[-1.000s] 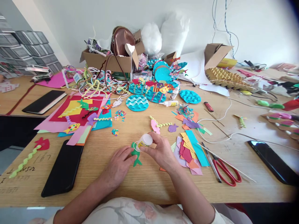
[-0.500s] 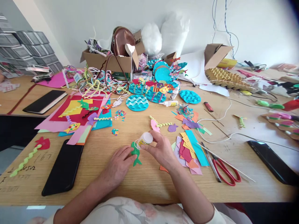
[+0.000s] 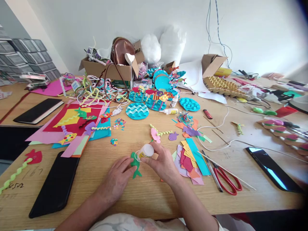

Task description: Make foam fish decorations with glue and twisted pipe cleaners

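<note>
In my right hand (image 3: 160, 159) is a small white glue bottle (image 3: 147, 150) with a yellow label, tipped over so its nozzle end points down and left. Under that end lies a green paper fish (image 3: 135, 164), flat on the table with its forked tail toward me. My left hand (image 3: 117, 176) grips the fish's left edge between thumb and fingertips. Just beyond my hands are a pink paper fish (image 3: 155, 134) with a twisted yellow-green pipe cleaner (image 3: 166, 132) and a small purple paper fish (image 3: 172, 136). The nozzle tip is hard to make out.
Paper scraps (image 3: 186, 160), a pen (image 3: 213, 173) and red-handled scissors (image 3: 227, 179) lie on the right, with a phone (image 3: 271, 170) further out. A black phone (image 3: 54, 184) and coloured paper sheets (image 3: 48, 134) lie left. Blue decorated discs (image 3: 137, 111) stand behind.
The camera view has shifted slightly, tilting up and to the right. My hands, the glue bottle and the green fish keep nearly the same positions relative to each other.
</note>
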A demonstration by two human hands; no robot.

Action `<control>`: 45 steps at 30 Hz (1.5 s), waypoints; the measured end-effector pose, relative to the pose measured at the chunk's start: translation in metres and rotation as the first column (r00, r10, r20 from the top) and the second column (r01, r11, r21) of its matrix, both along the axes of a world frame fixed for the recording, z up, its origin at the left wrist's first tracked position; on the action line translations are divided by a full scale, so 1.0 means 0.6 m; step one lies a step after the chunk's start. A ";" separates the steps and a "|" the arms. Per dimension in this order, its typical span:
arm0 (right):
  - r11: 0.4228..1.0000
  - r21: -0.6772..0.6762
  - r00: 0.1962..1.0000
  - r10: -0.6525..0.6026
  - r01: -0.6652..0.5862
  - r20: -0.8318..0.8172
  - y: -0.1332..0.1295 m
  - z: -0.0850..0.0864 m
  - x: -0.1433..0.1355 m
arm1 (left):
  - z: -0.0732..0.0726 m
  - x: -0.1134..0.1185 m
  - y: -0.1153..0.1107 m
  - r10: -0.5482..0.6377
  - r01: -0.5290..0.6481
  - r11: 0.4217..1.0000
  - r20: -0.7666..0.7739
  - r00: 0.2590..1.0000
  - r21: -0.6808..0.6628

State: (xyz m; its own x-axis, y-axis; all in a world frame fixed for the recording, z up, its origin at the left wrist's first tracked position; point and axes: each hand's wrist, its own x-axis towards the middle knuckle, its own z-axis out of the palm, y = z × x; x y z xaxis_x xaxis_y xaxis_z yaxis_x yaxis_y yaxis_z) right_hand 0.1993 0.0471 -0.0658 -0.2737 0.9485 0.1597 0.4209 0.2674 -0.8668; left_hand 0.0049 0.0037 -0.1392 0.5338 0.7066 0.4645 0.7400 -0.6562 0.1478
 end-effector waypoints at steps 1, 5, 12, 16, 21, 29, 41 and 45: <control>1.000 -0.002 1.000 0.004 -0.004 -0.002 0.000 0.000 0.000 | 0.000 0.000 0.000 -0.003 0.003 1.000 0.000 1.000 0.010; 1.000 -0.008 1.000 0.005 -0.005 0.025 0.001 -0.001 0.002 | 0.003 0.002 0.001 -0.017 0.017 0.999 0.011 1.000 0.037; 1.000 -0.019 1.000 -0.010 0.010 0.017 0.003 -0.006 0.002 | 0.006 0.003 -0.001 -0.009 0.009 1.000 0.014 1.000 0.004; 0.999 -0.016 1.000 -0.030 0.030 0.002 0.004 -0.007 0.001 | 0.007 0.002 -0.001 -0.013 0.013 1.000 0.003 1.000 0.007; 1.000 -0.012 1.000 -0.006 0.006 0.026 0.005 -0.007 -0.001 | 0.008 0.002 0.000 -0.010 0.010 1.000 0.002 1.000 0.024; 1.000 -0.027 1.000 -0.003 0.004 0.023 0.007 -0.002 -0.001 | 0.008 0.001 -0.001 0.002 -0.002 1.000 -0.013 1.000 0.003; 1.000 -0.012 1.000 0.006 -0.006 0.021 0.006 0.000 0.001 | 0.003 0.002 -0.001 0.005 -0.005 1.000 0.007 1.000 -0.008; 1.000 -0.004 1.000 -0.002 0.002 0.016 0.003 0.001 0.000 | 0.001 0.001 -0.002 0.010 -0.010 1.000 -0.001 1.000 -0.016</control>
